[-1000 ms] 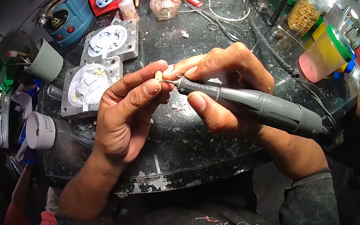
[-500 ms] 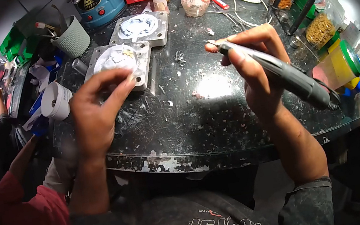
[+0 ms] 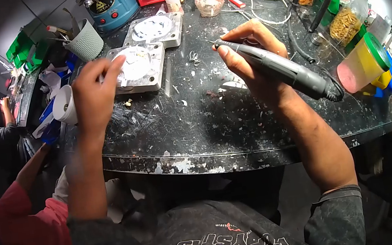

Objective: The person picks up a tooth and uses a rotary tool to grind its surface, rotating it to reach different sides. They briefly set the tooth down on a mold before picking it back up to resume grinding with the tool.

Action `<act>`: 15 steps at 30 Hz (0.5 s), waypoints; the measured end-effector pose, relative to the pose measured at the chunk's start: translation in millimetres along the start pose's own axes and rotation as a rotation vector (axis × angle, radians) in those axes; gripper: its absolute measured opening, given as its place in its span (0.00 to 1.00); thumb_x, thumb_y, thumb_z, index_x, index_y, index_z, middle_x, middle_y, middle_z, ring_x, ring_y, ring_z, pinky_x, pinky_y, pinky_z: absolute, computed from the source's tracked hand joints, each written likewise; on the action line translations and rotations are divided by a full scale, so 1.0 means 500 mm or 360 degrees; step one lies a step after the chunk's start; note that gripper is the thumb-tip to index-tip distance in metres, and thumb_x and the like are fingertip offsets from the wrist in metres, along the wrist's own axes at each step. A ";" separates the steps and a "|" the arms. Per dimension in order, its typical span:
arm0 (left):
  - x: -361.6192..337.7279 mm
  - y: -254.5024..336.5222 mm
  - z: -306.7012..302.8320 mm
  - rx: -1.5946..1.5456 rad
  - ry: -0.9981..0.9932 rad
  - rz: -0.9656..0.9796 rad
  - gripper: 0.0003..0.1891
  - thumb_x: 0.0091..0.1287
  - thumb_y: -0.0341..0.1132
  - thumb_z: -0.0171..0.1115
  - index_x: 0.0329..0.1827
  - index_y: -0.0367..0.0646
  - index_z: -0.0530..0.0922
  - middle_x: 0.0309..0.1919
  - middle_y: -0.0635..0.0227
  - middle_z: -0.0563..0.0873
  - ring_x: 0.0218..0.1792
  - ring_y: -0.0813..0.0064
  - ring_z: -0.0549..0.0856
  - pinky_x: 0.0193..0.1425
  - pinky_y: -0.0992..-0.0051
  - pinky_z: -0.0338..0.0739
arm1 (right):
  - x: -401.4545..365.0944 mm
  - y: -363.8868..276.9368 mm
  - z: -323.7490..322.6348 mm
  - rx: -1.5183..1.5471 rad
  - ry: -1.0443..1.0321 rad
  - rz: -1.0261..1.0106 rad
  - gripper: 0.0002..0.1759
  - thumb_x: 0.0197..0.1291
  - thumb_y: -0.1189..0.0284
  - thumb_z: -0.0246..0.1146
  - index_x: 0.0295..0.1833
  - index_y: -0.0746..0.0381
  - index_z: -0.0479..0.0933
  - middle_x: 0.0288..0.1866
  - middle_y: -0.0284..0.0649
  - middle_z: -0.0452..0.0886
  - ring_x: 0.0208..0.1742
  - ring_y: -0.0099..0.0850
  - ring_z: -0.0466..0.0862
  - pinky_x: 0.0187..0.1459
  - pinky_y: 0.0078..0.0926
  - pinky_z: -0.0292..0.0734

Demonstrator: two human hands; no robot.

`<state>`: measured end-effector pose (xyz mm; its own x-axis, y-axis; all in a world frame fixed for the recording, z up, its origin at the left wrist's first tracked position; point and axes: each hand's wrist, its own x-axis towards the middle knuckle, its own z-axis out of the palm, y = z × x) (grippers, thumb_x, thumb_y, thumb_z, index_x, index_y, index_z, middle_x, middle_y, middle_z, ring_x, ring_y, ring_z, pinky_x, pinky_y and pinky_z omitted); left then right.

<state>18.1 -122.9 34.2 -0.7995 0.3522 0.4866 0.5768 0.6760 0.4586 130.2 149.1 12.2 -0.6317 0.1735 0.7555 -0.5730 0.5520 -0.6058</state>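
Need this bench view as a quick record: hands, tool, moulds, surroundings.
left_hand: blurred, at or above near metal mould; contents unclear
right_hand: gripping dark grey handpiece
far_mould: behind near metal mould, pale blue-white inside
loose_item: small pale piece on bench, beside near metal mould
back_left: blue machine, grey cup holding tools
right_side: green-lidded tub

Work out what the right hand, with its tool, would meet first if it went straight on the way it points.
Probably the farther metal mould, beyond the tip of the grey handpiece in the right hand; height is unclear, so it might pass above.
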 end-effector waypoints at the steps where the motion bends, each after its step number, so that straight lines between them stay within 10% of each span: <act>1: 0.026 0.006 0.011 0.0002 0.0003 0.0004 0.07 0.63 0.27 0.68 0.44 0.39 0.86 0.33 0.67 0.85 0.34 0.78 0.81 0.43 0.80 0.74 | 0.000 0.000 0.000 -0.0018 -0.0005 0.0016 0.11 0.57 0.71 0.71 0.41 0.63 0.77 0.31 0.39 0.84 0.33 0.24 0.86 0.36 0.22 0.81; 3: 0.072 0.016 0.035 -0.0119 -0.0085 0.0448 0.08 0.59 0.30 0.69 0.42 0.43 0.88 0.37 0.67 0.85 0.39 0.72 0.81 0.47 0.76 0.75 | 0.001 0.001 -0.002 -0.0036 -0.0004 0.0035 0.12 0.57 0.70 0.71 0.41 0.63 0.77 0.31 0.39 0.84 0.33 0.24 0.86 0.36 0.22 0.81; 15: 0.104 0.056 0.057 0.0722 -0.0316 0.0385 0.11 0.52 0.40 0.72 0.32 0.43 0.89 0.36 0.62 0.88 0.45 0.62 0.83 0.55 0.65 0.67 | 0.002 -0.005 -0.004 -0.0059 -0.0083 0.0001 0.11 0.57 0.71 0.71 0.39 0.63 0.77 0.28 0.40 0.84 0.31 0.24 0.86 0.33 0.23 0.80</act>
<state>-12.0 -67.3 51.0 -0.6945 0.6180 0.3684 0.6534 0.7561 -0.0368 131.8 149.5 15.1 -0.6593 0.1315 0.7403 -0.5532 0.5820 -0.5960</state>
